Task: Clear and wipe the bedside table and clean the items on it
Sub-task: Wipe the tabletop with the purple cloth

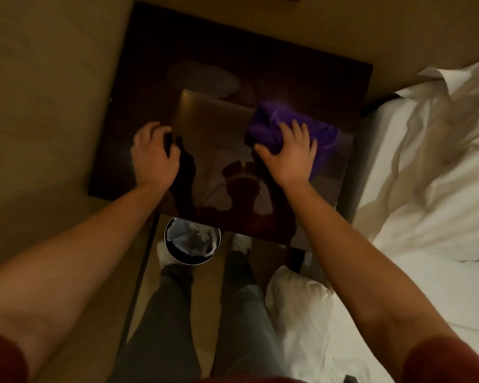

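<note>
purple cloth (pixel 271 125) being pressed flat on table (pixel 205 120) under spread right hand (pixel 291 153). left hand (pixel 152 153) being rested on table, fingers curled; anything held: cannot tell.

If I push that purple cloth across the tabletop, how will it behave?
The purple cloth looks soft and bunched under the right hand, so it will probably fold and drag rather than slide as one piece. The bedside table is glossy enough to mirror the arms, so it likely glides easily. It seems light; lifted, it would droop.
</note>
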`<state>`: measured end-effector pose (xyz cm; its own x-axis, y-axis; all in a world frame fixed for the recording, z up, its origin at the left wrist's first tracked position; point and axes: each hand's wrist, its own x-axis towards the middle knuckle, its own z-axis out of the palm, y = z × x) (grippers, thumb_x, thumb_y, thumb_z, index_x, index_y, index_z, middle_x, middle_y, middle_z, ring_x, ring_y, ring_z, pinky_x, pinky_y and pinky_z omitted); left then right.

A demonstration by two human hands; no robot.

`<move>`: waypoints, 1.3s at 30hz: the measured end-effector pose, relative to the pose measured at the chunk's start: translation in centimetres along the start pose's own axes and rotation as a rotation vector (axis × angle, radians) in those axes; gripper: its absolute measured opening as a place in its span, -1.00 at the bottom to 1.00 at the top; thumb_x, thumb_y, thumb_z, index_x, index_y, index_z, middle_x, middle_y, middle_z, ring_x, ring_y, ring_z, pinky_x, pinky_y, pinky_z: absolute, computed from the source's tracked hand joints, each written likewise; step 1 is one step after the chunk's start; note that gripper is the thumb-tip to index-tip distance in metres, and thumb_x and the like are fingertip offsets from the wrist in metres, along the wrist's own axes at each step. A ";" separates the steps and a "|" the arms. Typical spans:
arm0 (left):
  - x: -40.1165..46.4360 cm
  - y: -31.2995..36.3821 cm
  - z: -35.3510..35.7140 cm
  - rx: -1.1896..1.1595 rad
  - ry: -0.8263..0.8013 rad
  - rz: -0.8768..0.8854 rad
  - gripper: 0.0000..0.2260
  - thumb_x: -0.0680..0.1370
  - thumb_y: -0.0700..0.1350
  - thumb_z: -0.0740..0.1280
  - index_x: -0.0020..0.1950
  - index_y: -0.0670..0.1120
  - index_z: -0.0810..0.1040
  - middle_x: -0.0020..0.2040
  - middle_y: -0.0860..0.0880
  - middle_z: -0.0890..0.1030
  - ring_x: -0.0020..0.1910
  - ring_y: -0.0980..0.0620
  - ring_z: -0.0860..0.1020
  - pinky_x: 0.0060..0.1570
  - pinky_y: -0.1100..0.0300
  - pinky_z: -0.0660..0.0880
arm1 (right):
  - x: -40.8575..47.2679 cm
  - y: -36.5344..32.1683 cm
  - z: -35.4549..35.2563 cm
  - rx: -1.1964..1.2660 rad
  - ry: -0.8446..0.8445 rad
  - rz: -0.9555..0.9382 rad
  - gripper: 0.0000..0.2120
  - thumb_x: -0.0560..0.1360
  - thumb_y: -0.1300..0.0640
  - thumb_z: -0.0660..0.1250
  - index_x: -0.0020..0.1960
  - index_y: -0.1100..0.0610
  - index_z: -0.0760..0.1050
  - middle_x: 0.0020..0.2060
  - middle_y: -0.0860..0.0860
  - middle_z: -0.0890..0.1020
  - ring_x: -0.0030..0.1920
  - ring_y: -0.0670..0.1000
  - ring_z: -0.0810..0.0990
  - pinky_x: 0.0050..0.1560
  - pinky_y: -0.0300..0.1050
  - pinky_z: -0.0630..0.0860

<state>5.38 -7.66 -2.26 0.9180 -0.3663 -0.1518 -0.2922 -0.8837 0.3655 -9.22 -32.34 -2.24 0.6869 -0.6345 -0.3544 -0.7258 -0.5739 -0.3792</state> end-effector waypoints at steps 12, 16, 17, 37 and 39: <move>3.1 -8.6 1.8 0.340 -0.125 0.028 -0.33 0.70 0.23 -0.04 0.66 -0.17 -0.03 0.68 -0.20 -0.05 0.66 -0.18 -0.09 0.60 -0.20 -0.02 | 3.3 -2.3 4.3 0.043 0.216 0.423 -0.25 0.62 -0.35 0.10 0.69 -0.02 0.06 0.68 0.18 -0.03 0.67 0.25 -0.15 0.58 0.39 -0.16; 3.4 -9.7 2.9 0.343 -0.087 0.038 -0.31 0.69 0.26 -0.09 0.67 -0.17 -0.04 0.68 -0.19 -0.06 0.66 -0.18 -0.10 0.61 -0.19 -0.05 | 7.8 -2.4 4.6 -0.078 0.305 0.396 -0.27 0.61 -0.31 0.09 0.68 -0.02 0.08 0.68 0.15 0.03 0.67 0.21 -0.08 0.60 0.34 -0.13; 3.7 -10.1 3.0 0.337 -0.070 0.035 -0.31 0.69 0.26 -0.09 0.67 -0.16 -0.03 0.68 -0.19 -0.05 0.66 -0.18 -0.09 0.61 -0.19 -0.05 | 9.3 -2.6 4.6 -0.098 0.313 0.368 -0.26 0.59 -0.30 0.08 0.68 -0.02 0.09 0.68 0.13 0.05 0.68 0.20 -0.06 0.61 0.32 -0.11; 3.8 -10.8 4.1 0.350 0.016 0.066 -0.32 0.65 0.21 0.02 0.66 -0.14 0.03 0.68 -0.17 0.00 0.66 -0.15 -0.06 0.59 -0.21 0.03 | 10.8 -13.7 8.8 -0.267 0.133 -0.559 -0.35 0.53 -0.29 0.24 0.58 -0.11 0.35 0.65 0.09 0.21 0.66 0.22 0.06 0.58 0.42 -0.03; 3.7 -10.7 4.1 0.354 0.019 0.068 -0.33 0.66 0.21 0.00 0.66 -0.14 0.04 0.68 -0.17 0.01 0.66 -0.15 -0.04 0.59 -0.21 0.04 | 8.2 -11.0 8.9 -0.283 0.141 -0.562 -0.34 0.54 -0.25 0.26 0.59 -0.09 0.33 0.65 0.08 0.21 0.66 0.21 0.07 0.57 0.41 -0.01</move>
<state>10.82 -0.73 -10.55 0.8970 -0.4256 -0.1196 -0.4248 -0.9047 0.0333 4.78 -26.63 -8.57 0.9678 -0.2478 -0.0440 -0.2513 -0.9410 -0.2269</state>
